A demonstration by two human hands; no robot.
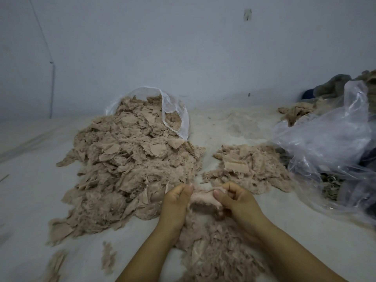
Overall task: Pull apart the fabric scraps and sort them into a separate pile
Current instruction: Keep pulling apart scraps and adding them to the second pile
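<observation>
A beige fuzzy fabric scrap is stretched between my two hands at the lower centre. My left hand pinches its left end and my right hand pinches its right end, thumbs on top. A big pile of beige scraps spills across the floor on the left. A smaller pile lies just beyond my right hand. More scraps lie under my forearms.
A clear plastic bag lies open at the back of the big pile. A large crumpled plastic bag with cloth sits on the right. Dark clothing is at the far right. A pale wall stands behind.
</observation>
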